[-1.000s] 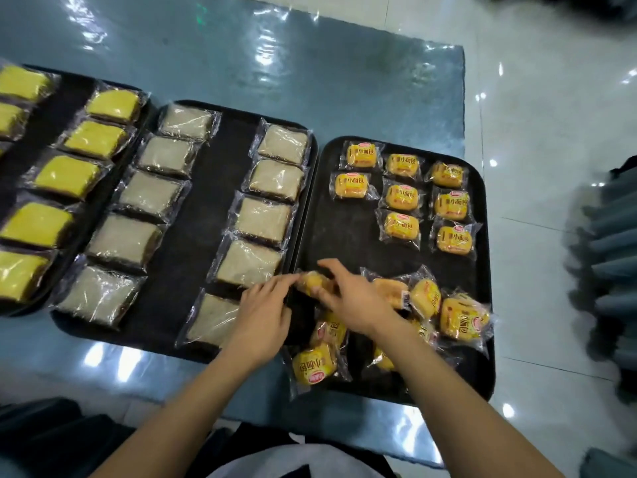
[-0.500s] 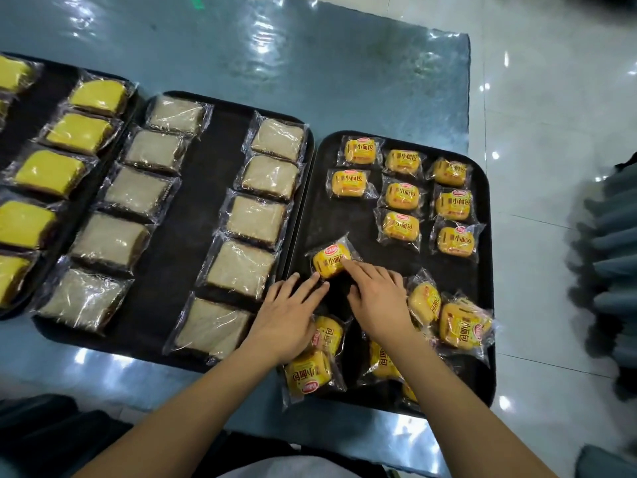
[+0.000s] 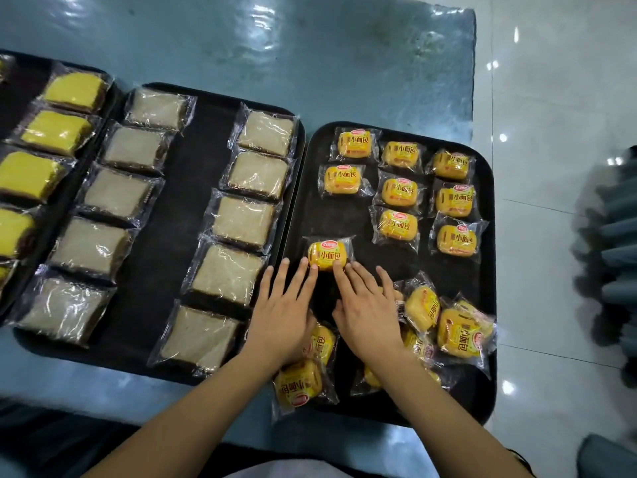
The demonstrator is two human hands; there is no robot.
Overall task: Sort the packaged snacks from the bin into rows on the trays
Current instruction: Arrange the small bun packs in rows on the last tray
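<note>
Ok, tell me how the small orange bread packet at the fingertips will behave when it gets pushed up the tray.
The orange bread packet probably slides easily: glossy wrapper on a smooth black tray. It looks light and puffy, so straight fingers of both the left hand and right hand likely suffice. Flat-bottomed, it seems unlikely to roll.

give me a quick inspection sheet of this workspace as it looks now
surface: glossy blue-green table carrying black trays side by side
job's things: right tray has eight small orange bread packs in three rows; a ninth bread pack lies below the short left row; middle tray holds two rows of pale cake slices; yellow cake slices on the left tray
clutter: loose pile of unsorted packs at the right tray's near end
grippers: left hand and right hand flat, fingertips touching the ninth pack
cables: nothing seen
surroundings: shiny tiled floor
</note>
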